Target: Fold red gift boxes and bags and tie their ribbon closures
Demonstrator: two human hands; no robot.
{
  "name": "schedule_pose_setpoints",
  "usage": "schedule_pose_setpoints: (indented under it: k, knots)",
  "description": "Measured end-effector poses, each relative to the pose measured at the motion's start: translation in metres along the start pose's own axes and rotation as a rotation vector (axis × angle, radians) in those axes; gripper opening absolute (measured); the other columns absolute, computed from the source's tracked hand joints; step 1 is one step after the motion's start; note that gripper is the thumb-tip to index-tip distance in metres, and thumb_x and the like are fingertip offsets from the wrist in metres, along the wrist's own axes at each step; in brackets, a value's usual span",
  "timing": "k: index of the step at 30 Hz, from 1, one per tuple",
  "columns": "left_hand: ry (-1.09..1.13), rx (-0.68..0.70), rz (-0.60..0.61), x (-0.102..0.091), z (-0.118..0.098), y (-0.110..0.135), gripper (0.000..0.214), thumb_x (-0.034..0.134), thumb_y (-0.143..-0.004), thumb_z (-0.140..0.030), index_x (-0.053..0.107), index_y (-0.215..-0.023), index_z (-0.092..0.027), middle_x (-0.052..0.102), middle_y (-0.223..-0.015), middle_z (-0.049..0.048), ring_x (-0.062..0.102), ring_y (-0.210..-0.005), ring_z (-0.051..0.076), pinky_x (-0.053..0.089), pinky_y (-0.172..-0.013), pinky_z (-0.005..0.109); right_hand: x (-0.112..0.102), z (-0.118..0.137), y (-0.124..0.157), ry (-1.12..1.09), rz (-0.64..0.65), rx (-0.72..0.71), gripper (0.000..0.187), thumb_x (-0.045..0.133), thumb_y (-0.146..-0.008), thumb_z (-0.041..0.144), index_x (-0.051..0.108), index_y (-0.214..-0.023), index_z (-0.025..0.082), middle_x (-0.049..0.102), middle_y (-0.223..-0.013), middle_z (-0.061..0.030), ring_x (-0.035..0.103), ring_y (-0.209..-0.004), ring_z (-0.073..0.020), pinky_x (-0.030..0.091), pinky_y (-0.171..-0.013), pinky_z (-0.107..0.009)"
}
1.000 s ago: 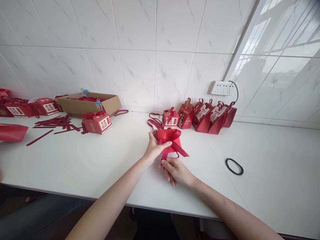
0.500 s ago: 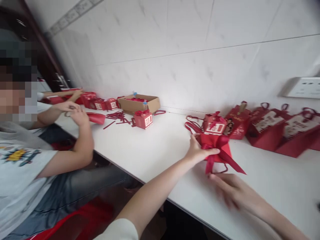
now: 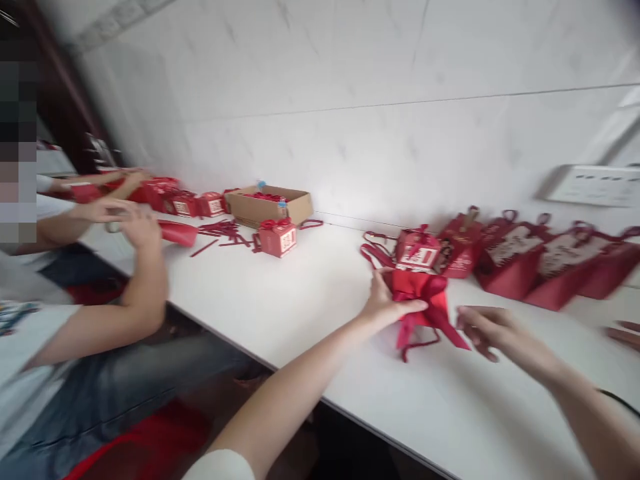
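My left hand (image 3: 387,303) grips a red gift box (image 3: 404,283) from its left side, thumb across the front. A dark red ribbon bow (image 3: 434,293) sits on that box, its tails hanging toward me. Below it a thin dark red cord (image 3: 423,343) dangles over the table. To the right of the ribbon's tail, my right hand (image 3: 493,330) hovers with loosely bent fingers apart and nothing visible in them. Just behind stands another red gift box (image 3: 417,251) with a ribbon on top.
Red gift bags (image 3: 510,263) line the wall at right, below a socket strip (image 3: 593,185). Left of centre are a red box (image 3: 278,239), a cardboard box (image 3: 250,209) and loose ribbon strips (image 3: 220,230). Co-workers' hands (image 3: 137,223) work at far left; another person's fingers (image 3: 625,332) show at right.
My right hand has left the cord below the box and moved up and right, beside the ribbon tail. My left hand still holds the box. The view has shifted slightly.
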State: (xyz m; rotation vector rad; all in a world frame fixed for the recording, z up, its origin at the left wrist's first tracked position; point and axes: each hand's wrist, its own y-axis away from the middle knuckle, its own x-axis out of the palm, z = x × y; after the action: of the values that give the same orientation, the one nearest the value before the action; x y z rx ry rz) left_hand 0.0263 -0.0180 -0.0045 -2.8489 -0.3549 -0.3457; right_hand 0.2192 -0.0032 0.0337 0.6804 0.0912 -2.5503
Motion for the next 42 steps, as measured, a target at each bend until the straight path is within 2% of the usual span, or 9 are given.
schedule_pose_setpoints:
  k: [5, 9, 14, 19, 30, 33, 36, 38, 42]
  knots:
    - [-0.090, 0.019, 0.082, 0.000, -0.009, 0.000, 0.071, 0.081, -0.051, -0.017, 0.035, -0.105, -0.021, 0.049, -0.117, 0.0091, 0.050, -0.114, 0.024, 0.040, -0.099, 0.042, 0.008, -0.008, 0.007, -0.092, 0.065, -0.003, 0.054, 0.056, -0.070, 0.068, 0.044, -0.053, 0.018, 0.046, -0.046, 0.0038, 0.041, -0.035, -0.0070, 0.031, -0.040, -0.023]
    - [-0.127, -0.043, 0.113, -0.002, -0.017, 0.003, 0.069, 0.080, -0.054, -0.022, 0.034, -0.105, -0.023, 0.048, -0.119, 0.0069, 0.051, -0.112, 0.024, 0.044, -0.094, 0.040, 0.001, -0.013, 0.010, -0.212, 0.120, -0.014, 0.058, 0.050, -0.071, 0.072, 0.054, -0.062, 0.015, 0.050, -0.045, 0.0018, 0.043, -0.032, -0.0085, 0.032, -0.036, -0.023]
    - [-0.139, -0.060, 0.131, -0.004, -0.018, 0.004, 0.068, 0.079, -0.056, -0.028, 0.034, -0.106, -0.024, 0.050, -0.115, 0.0050, 0.055, -0.107, 0.022, 0.048, -0.089, 0.037, 0.004, -0.007, 0.012, -0.143, 0.086, -0.096, 0.049, 0.060, -0.074, 0.058, 0.048, -0.052, 0.016, 0.046, -0.042, 0.0041, 0.038, -0.032, -0.0052, 0.027, -0.035, -0.020]
    - [-0.098, -0.047, 0.132, -0.002, -0.018, 0.003, 0.067, 0.079, -0.057, -0.031, 0.033, -0.106, -0.024, 0.051, -0.111, 0.0044, 0.057, -0.102, 0.021, 0.050, -0.084, 0.035, 0.011, -0.007, 0.010, -0.061, 0.184, -0.068, 0.039, 0.060, -0.078, 0.048, 0.054, -0.057, 0.015, 0.046, -0.042, 0.0057, 0.037, -0.032, -0.0038, 0.026, -0.035, -0.018]
    - [-0.148, -0.079, 0.113, 0.001, -0.022, 0.007, 0.063, 0.075, -0.058, -0.024, 0.032, -0.104, -0.023, 0.051, -0.097, 0.0010, 0.057, -0.088, 0.017, 0.049, -0.073, 0.031, 0.020, -0.006, 0.009, -0.029, 0.310, -0.070, 0.037, 0.064, -0.073, 0.049, 0.064, -0.062, 0.013, 0.054, -0.044, 0.0016, 0.044, -0.033, -0.0061, 0.033, -0.035, -0.019]
    - [-0.168, -0.083, 0.120, 0.002, -0.025, 0.009, 0.064, 0.076, -0.058, -0.026, 0.031, -0.105, -0.023, 0.052, -0.099, 0.0017, 0.058, -0.090, 0.018, 0.049, -0.075, 0.032, 0.016, -0.006, 0.005, -0.125, 0.016, -0.123, 0.043, 0.061, -0.073, 0.057, 0.059, -0.064, 0.015, 0.046, -0.040, 0.0050, 0.039, -0.031, -0.0056, 0.029, -0.032, -0.018]
    - [-0.167, -0.111, 0.179, 0.003, -0.027, 0.011, 0.067, 0.075, -0.059, -0.027, 0.029, -0.107, -0.023, 0.055, -0.096, 0.0015, 0.059, -0.090, 0.019, 0.049, -0.078, 0.035, 0.014, -0.008, -0.001, -0.279, -0.336, -0.266, 0.041, 0.063, -0.071, 0.056, 0.054, -0.087, 0.019, 0.051, -0.057, 0.0059, 0.043, -0.037, -0.0067, 0.030, -0.031, -0.017]
    - [-0.172, -0.099, 0.203, 0.004, -0.028, 0.012, 0.068, 0.076, -0.059, -0.027, 0.028, -0.108, -0.023, 0.056, -0.095, 0.0015, 0.059, -0.093, 0.020, 0.048, -0.082, 0.036, 0.018, -0.008, -0.005, -0.320, -0.358, -0.317, 0.044, 0.066, -0.069, 0.053, 0.052, -0.095, 0.020, 0.054, -0.070, 0.0031, 0.049, -0.046, -0.0086, 0.034, -0.030, -0.018]
    - [-0.183, -0.083, 0.193, 0.004, -0.026, 0.012, 0.068, 0.077, -0.058, -0.029, 0.030, -0.107, -0.022, 0.055, -0.102, 0.0038, 0.058, -0.098, 0.020, 0.048, -0.084, 0.036, 0.028, -0.003, -0.006, -0.337, -0.343, -0.271, 0.035, 0.062, -0.074, 0.052, 0.050, -0.072, 0.018, 0.049, -0.057, 0.0048, 0.043, -0.041, -0.0066, 0.037, -0.032, -0.018]
